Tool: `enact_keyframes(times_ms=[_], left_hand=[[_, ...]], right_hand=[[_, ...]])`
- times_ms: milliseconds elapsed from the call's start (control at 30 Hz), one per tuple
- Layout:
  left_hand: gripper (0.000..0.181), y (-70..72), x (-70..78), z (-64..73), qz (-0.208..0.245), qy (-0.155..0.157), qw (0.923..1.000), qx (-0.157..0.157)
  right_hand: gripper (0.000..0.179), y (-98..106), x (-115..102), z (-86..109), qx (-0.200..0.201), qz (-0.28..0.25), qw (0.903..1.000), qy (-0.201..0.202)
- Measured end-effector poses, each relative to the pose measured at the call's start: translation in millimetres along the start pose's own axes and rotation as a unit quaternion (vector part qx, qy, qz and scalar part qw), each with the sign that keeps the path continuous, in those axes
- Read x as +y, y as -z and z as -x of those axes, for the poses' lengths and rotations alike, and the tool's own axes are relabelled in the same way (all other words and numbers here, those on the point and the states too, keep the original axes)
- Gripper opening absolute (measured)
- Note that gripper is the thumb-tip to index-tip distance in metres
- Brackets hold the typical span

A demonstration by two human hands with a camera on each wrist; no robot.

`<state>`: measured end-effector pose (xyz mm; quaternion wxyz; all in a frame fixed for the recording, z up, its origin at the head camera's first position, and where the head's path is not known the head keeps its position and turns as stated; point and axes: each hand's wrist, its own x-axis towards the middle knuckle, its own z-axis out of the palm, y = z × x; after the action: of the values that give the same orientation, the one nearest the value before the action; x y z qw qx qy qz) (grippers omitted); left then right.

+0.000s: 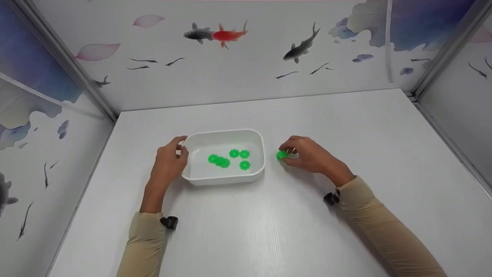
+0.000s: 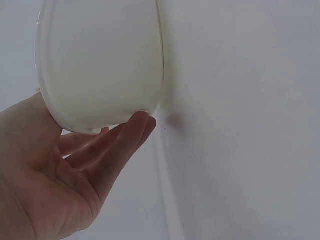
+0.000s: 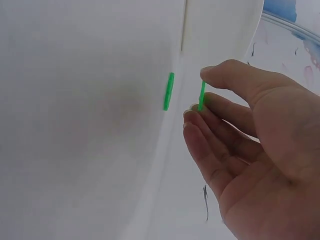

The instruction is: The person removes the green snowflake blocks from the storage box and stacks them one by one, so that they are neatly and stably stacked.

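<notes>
A white plastic tub [image 1: 225,180] stands on the table with several green flower-shaped discs [image 1: 245,165] lying flat on its floor, some overlapping at the left. My left hand [image 1: 169,159] holds the tub's left end, fingers against the outer wall and thumb hidden behind the rim in the left wrist view. To the right of the tub, my right hand [image 1: 309,156] pinches one green flower-shaped disc [image 3: 202,97] by its edges between thumb and fingers. Just under it, another green disc [image 3: 169,91] lies on the tabletop, seen edge-on in the right wrist view.
The white table [image 1: 238,231] reaches to a back panel [image 1: 246,77] printed with fish and petals. Similar panels rise at left and right, with metal posts [image 1: 438,50] at the corners. Each wrist carries a small black camera [image 1: 169,222].
</notes>
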<state>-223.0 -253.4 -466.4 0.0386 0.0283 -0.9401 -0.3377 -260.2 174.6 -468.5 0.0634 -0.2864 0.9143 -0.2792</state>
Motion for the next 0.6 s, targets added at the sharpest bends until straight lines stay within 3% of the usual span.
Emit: enact_keyframes(times_ms=[600], left_hand=[[0.047, -1.0, -2.6, -1.1, 0.002, -0.005, 1.0, 0.002]], right_hand=[[0.03, -0.9, 4.8, -5.2, -0.018, 0.024, 0.9994, -0.019]])
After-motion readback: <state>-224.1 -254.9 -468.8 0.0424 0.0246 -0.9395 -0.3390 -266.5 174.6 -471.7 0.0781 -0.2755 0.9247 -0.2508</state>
